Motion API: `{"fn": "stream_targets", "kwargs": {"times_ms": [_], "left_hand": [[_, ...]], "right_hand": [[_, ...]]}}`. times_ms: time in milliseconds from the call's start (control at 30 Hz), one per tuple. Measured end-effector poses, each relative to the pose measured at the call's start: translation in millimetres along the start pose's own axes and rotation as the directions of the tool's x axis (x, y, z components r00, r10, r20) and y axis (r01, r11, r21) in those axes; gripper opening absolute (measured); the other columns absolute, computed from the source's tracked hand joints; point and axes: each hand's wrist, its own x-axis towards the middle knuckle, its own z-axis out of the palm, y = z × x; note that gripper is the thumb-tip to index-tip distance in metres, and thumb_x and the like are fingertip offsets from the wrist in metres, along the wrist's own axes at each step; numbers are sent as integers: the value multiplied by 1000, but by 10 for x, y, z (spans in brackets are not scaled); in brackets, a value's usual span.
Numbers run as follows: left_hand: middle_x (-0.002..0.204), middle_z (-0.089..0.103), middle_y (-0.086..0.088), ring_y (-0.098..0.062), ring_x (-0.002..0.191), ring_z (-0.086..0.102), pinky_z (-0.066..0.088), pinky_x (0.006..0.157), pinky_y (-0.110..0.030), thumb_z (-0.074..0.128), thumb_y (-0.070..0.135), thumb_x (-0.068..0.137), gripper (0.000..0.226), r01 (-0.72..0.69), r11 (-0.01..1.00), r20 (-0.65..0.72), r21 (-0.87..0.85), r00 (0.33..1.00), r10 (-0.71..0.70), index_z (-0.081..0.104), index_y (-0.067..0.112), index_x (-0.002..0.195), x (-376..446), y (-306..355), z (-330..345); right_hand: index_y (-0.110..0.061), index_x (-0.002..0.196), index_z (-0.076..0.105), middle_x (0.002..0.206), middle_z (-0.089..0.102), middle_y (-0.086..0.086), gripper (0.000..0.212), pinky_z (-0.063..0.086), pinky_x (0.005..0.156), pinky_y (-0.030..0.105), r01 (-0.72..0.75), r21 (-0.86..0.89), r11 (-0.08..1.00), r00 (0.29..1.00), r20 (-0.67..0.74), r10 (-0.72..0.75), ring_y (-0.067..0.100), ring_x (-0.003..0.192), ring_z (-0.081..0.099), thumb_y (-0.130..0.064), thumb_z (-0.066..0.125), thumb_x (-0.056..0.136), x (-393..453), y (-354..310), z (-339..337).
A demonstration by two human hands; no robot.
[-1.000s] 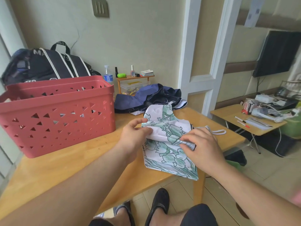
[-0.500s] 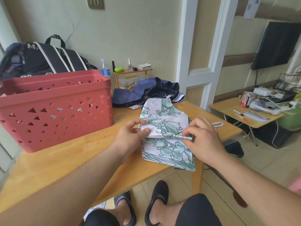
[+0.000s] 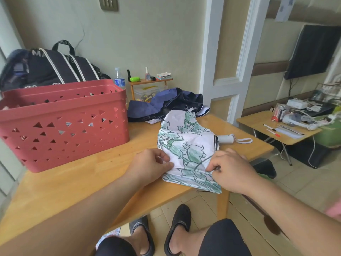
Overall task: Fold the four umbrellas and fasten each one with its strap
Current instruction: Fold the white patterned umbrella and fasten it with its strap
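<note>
The left hand (image 3: pixel 153 164) pinches the floral umbrella (image 3: pixel 186 150) fabric; the right hand (image 3: pixel 228 169) grips its near fold, seemingly the strap. The umbrella lies on the tabletop (image 3: pixel 77 180).
</note>
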Motion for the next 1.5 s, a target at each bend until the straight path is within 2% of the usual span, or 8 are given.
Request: {"fn": "stream_targets", "kwargs": {"times_ms": [167, 233, 367, 600, 700, 900, 1333, 1500], "left_hand": [[80, 69, 15, -3, 72, 62, 46, 61, -25, 88, 52, 72, 27, -19, 995, 19, 95, 1000, 17, 70, 36, 85, -1, 31, 16], [78, 68, 15, -3, 72, 61, 47, 62, -25, 88, 51, 72, 27, -12, 994, 26, 108, 1000, 9, 70, 36, 85, 21, 36, 29], [79, 70, 18, 0, 74, 63, 52, 68, -24, 85, 56, 73, 25, -34, 988, 38, 154, 999, 28, 72, 37, 84, 12, 11, 20], [104, 74, 5, -22, 101, 68, 53, 86, -30, 59, 39, 94, 18, -254, 899, 84, 356, 967, 240, 76, 35, 98, 245, 299, -276], [136, 65, -2, -22, 125, 59, 43, 101, -31, 46, 36, 106, 37, -445, 867, 102, 223, 895, 433, 62, 28, 139, 268, 479, -64], [171, -12, 18, 0, 155, -15, -10, 129, -39, 15, 51, 111, 61, -452, 791, 460, 411, 853, 249, -9, 34, 165, 277, 126, 189], [167, -25, 22, -10, 156, -23, -6, 127, -57, 10, 64, 106, 63, -407, 725, 492, 555, 864, 108, -9, 45, 163, 99, 37, 64], [168, -24, 22, -11, 157, -22, -2, 126, -61, 11, 66, 105, 62, -396, 733, 485, 553, 869, 104, -6, 49, 162, 91, 33, 85]], "right_hand": [[-16, 58, 58, 85, 59, -3, 36, 44, 80, 35, -44, 103, 994, 977, -202, 64, 26, 94, 52, -33, 53, 90, 182, -284, -107], [-21, 84, 73, 104, 60, -1, 20, 44, 91, 35, 51, 138, 989, 941, -339, -1, 28, 108, 52, -31, 57, 92, 354, -474, -71], [-27, 162, 26, 172, 7, -7, 66, 17, 124, 54, 54, -72, 996, 999, 7, -54, 27, 158, 5, -53, 38, 102, 582, -655, 166], [-37, 161, -20, 161, -41, -19, 75, -14, 123, 60, 8, -93, 996, 971, 238, 14, 19, 148, -42, -66, 16, 102, 545, -530, 377], [-41, 162, -16, 162, -37, -21, 75, -15, 123, 58, 2, -64, 998, 973, 229, 13, 18, 148, -41, -69, 15, 99, 537, -550, 350], [-38, 163, -14, 162, -36, -24, 77, -13, 125, 54, 34, -84, 996, 970, 241, -13, 14, 151, -36, -70, 16, 99, 473, -470, 316], [-40, 163, -9, 160, -29, -30, 70, 3, 127, 57, 37, -163, 986, 932, 361, 25, 6, 155, -21, -70, 10, 102, 159, 41, 58], [-31, 121, 61, 146, 56, -2, 35, 52, 93, 43, -13, -319, 948, 956, 275, 105, 29, 123, 57, -49, 36, 104, 262, -115, -356]]}}
